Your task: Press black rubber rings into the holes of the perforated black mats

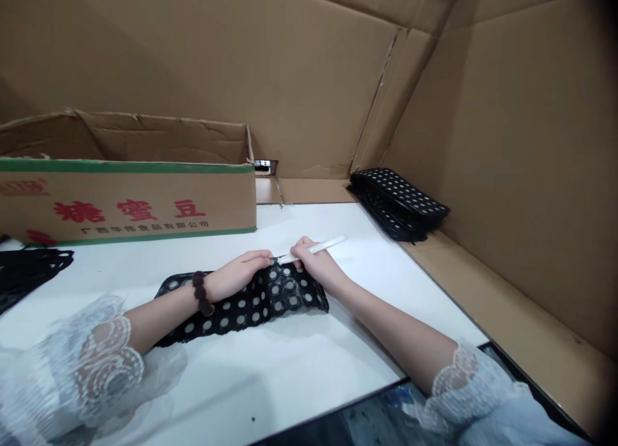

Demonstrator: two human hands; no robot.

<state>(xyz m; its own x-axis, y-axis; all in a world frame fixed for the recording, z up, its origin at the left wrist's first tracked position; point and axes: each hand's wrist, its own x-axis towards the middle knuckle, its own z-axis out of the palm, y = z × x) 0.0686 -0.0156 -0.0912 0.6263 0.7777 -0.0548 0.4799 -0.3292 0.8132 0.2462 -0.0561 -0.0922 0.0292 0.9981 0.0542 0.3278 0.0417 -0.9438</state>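
Note:
A black piece with rows of pale round dots [251, 304] lies on the white table, its right part bent up from the rest. My left hand [244, 272], with a dark band at the wrist, rests over it, and the fingertips pinch its upper edge near the middle. In my right hand [316, 266] is a slim white pen-like tool [328, 244], slanting up to the right. Its lower tip meets the edge of the dotted piece right beside my left fingertips. What exactly lies under the tip is too small to make out.
An open cardboard box [145, 201] with red lettering stands at the left. Several similar dotted black pieces [400, 201] are stacked at the back right. Black strap-like material [29, 272] lies at the left edge. Tall cardboard walls [217, 60] enclose the white tabletop [203, 394].

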